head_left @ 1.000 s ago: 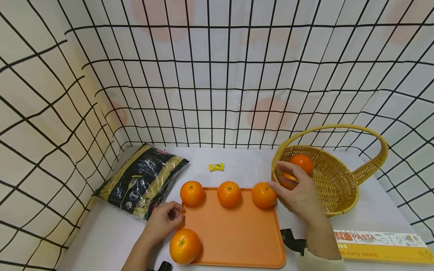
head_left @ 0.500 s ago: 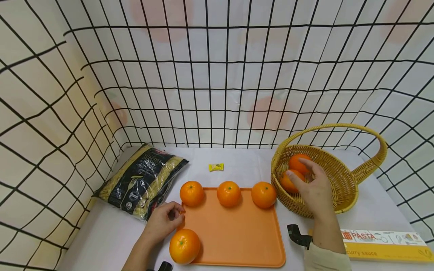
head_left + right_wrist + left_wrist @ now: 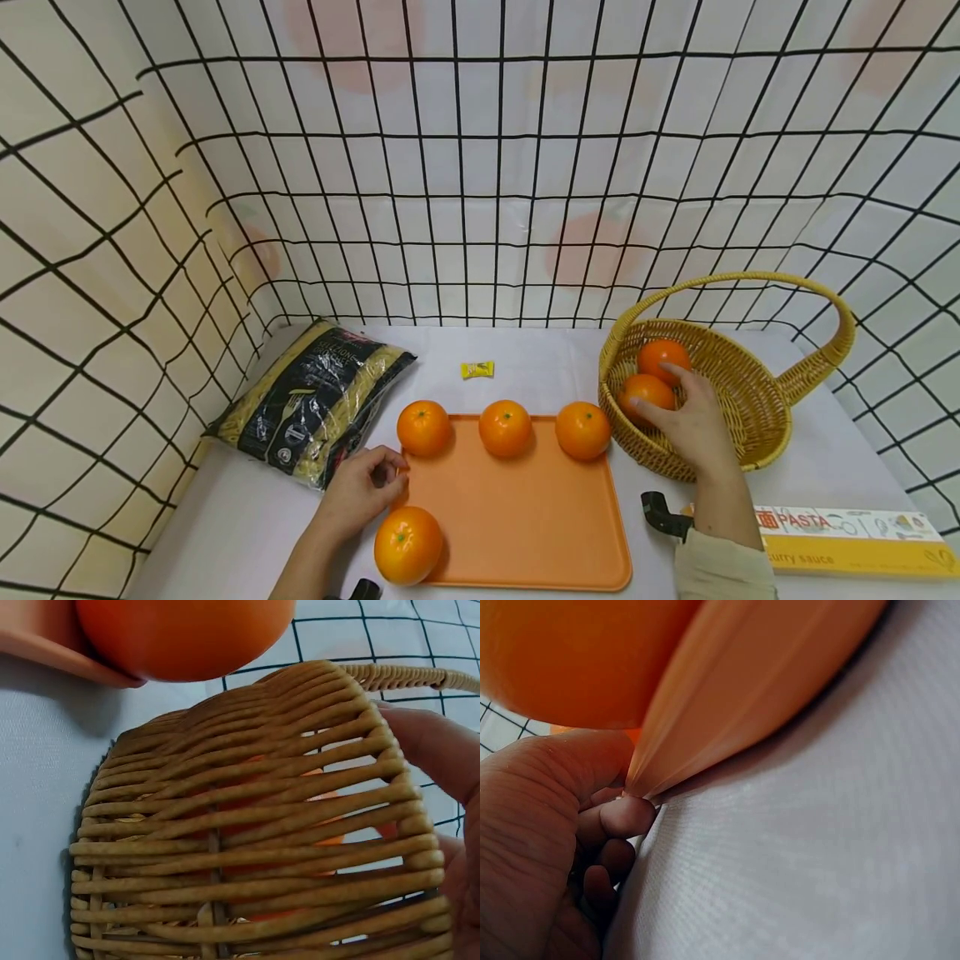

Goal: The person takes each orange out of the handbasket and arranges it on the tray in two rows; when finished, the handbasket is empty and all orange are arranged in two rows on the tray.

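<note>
My left hand [image 3: 363,489] pinches the left rim of the orange tray [image 3: 525,517] between thumb and fingers; the left wrist view shows the tray edge [image 3: 727,697] in that pinch. My right hand [image 3: 699,423] reaches inside the wicker basket [image 3: 750,408], thumb and fingers spread about the nearer orange [image 3: 643,392]. A second orange [image 3: 660,354] lies behind it, overlapped by a fingertip. On the tray, three oranges line the far edge: left [image 3: 424,428], middle [image 3: 506,428] and right [image 3: 582,431]. Another orange [image 3: 408,546] sits at its near left corner, beside my left hand.
A black and clear bag of pasta [image 3: 315,400] lies at the left. Behind the tray is a small yellow wrapped candy [image 3: 477,369]. A yellow and white pasta box [image 3: 855,542] lies right of my right forearm. Black-lined white cloth walls [image 3: 480,208] enclose the table.
My right hand has moved from beside the tray's right-hand orange into the basket and lowered over the nearer orange there. The left hand keeps its place on the tray rim.
</note>
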A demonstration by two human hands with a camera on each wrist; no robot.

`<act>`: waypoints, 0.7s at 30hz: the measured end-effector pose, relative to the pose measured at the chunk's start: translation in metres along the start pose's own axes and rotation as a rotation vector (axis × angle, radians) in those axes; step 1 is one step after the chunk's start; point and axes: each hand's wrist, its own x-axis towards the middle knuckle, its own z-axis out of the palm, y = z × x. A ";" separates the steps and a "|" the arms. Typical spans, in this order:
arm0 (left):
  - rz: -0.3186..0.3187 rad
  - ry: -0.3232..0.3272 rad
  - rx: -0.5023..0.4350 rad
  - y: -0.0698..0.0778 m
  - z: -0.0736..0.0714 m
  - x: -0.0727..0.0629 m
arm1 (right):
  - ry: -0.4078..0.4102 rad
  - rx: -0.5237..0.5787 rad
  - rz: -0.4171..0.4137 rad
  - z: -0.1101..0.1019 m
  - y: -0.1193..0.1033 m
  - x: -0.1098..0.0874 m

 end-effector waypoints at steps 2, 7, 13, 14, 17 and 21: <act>-0.001 -0.001 -0.001 0.000 0.000 0.000 | -0.013 -0.012 0.002 0.000 0.003 0.003; -0.002 -0.006 -0.007 0.002 -0.002 -0.001 | -0.068 -0.047 0.010 -0.001 0.010 0.010; 0.030 0.011 -0.008 0.002 -0.001 0.000 | -0.131 -0.065 0.003 -0.002 0.012 0.017; 0.038 0.014 -0.007 0.001 -0.001 0.000 | -0.137 -0.063 0.004 -0.002 0.012 0.017; 0.050 0.022 -0.003 0.001 0.000 -0.001 | -0.149 -0.068 0.008 -0.003 0.013 0.017; 0.055 0.028 0.005 0.001 0.000 -0.002 | -0.163 -0.086 0.018 -0.002 0.013 0.018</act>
